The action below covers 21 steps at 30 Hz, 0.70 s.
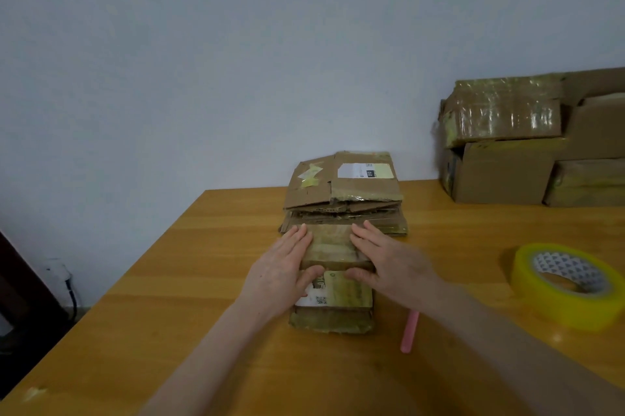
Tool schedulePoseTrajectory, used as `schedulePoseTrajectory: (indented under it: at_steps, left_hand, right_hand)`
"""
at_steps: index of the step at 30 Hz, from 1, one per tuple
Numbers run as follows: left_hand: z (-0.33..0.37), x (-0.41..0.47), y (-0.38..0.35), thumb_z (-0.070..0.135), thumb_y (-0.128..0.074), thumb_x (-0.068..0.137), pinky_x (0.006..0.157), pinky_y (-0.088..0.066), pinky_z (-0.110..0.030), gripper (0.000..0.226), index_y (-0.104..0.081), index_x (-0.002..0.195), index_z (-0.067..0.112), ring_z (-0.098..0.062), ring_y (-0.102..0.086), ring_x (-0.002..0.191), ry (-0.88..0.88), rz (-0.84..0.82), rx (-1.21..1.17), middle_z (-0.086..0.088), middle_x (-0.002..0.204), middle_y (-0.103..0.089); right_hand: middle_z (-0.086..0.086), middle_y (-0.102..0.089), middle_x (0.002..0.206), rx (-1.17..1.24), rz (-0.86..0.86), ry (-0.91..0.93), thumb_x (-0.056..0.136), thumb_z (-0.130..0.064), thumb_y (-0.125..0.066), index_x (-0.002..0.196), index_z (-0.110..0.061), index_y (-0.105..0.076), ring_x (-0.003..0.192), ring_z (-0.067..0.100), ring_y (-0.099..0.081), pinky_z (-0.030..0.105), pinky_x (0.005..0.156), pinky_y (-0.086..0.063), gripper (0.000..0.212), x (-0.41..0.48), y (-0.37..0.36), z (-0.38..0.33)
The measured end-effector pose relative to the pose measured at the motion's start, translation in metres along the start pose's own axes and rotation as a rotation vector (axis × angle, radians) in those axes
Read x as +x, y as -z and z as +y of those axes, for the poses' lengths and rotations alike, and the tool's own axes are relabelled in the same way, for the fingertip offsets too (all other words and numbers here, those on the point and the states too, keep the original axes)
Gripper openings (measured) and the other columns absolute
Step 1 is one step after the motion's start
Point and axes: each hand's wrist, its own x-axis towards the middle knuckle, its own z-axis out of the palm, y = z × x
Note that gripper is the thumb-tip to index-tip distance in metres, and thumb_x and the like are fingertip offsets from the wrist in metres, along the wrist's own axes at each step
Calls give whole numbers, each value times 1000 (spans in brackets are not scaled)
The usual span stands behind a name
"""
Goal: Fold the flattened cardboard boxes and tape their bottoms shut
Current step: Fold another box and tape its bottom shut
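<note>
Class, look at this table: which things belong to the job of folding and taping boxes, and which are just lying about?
Job: flattened box under the left hand and right hand; stack of flattened boxes behind it; yellow tape roll.
Lying about: pink stick by the right arm, use unclear; closed boxes piled at the right; wall plug.

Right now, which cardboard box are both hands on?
The small flattened box nearest the person, between the left hand and right hand; the flat stack lies behind it, the assembled boxes far right.
</note>
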Motion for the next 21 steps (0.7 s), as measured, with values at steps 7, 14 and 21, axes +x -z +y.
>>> schedulePoseTrajectory:
  at_steps: [7, 14, 21]
  left_hand:
    - [2, 5, 15, 68, -3, 85, 118, 1, -33, 81, -2, 152, 22, -10, 5, 146, 7, -142, 130, 4, 159, 3]
    - [18, 5, 21, 80, 34, 51, 117, 3, -37, 120, 4, 151, 22, -13, 7, 146, -7, -120, 193, 3, 159, 6]
    - [65, 19, 39, 62, -18, 93, 118, -13, -33, 73, -13, 151, 19, -15, -10, 146, -69, 51, 109, 0, 159, -13]
  right_hand:
    - [-9, 0, 158, 106, -24, -18, 90, -56, -44, 151, -21, -11, 145, 10, 0, 33, 112, -25, 77, -2, 6, 1]
    - [-13, 9, 157, 209, -40, -102, 84, -61, -50, 150, -28, 1, 145, 13, -2, 42, 112, -25, 91, -12, 11, 3]
    - [-9, -23, 152, 363, 218, -239, 98, -44, -34, 147, -25, -25, 134, 11, -32, 34, 105, -33, 53, -39, 26, 15]
